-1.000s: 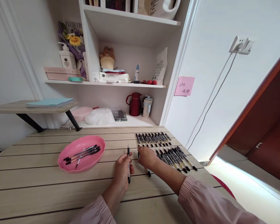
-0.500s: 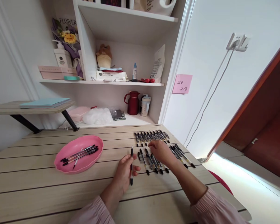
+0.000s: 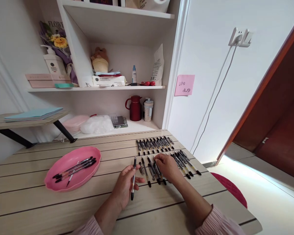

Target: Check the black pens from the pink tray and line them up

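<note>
My left hand (image 3: pixel 123 184) is closed around a pen (image 3: pixel 133 179) with a clear barrel and black ends, its tip pointing up and away from me. My right hand (image 3: pixel 168 166) reaches over the near row of pens (image 3: pixel 146 172), thumb and fingers pinched together at the pens' upper ends. Whatever sits between those fingertips is too small to make out. The hand covers part of this row, and more pens (image 3: pixel 183 163) show to its right. Behind them lies a far row of pens (image 3: pixel 154 145), set side by side.
On the left of the slatted table (image 3: pixel 88 209), a pink scalloped bowl (image 3: pixel 49 186) holds several pens and a thin white stick. A small raised stand (image 3: pixel 39 122) carries blue paper. At the back, shelves (image 3: pixel 132 87) hold a red jug (image 3: pixel 136 109) and a cup (image 3: pixel 148 111).
The view has swung slightly right, so things appear further left. My right hand has shifted a little towards me over the near row. My left hand keeps its pen.
</note>
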`<control>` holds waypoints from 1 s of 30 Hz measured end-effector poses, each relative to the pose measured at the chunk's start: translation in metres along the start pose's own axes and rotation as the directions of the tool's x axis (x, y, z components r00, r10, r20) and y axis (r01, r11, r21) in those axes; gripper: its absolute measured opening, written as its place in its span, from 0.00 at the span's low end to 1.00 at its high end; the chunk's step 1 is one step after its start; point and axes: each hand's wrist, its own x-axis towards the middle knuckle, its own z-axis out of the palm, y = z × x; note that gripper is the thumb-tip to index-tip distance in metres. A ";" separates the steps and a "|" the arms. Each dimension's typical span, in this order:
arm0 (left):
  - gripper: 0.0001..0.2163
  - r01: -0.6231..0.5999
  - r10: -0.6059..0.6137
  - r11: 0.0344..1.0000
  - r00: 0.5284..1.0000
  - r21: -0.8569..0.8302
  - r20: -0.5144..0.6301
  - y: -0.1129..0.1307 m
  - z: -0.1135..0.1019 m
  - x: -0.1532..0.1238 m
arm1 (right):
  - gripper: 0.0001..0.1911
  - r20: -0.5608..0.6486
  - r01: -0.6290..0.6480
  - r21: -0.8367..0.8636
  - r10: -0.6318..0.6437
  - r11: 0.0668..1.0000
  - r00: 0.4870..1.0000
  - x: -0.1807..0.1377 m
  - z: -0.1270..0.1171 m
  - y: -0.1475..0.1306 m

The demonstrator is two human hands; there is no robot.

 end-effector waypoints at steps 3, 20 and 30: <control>0.13 -0.009 0.009 1.000 0.999 0.003 -0.033 0.000 0.001 0.001 | 0.12 0.012 0.003 -0.001 -0.003 1.000 1.000 -0.001 -0.003 -0.001; 0.14 0.027 -0.026 0.997 0.999 0.069 -0.024 0.006 0.009 -0.005 | 0.12 0.057 -0.034 -0.017 0.035 0.999 0.998 -0.005 -0.014 -0.007; 0.14 0.056 -0.055 0.996 0.998 0.076 -0.011 0.006 0.011 -0.005 | 0.11 0.067 -0.050 -0.001 0.050 0.999 0.996 -0.004 -0.016 -0.005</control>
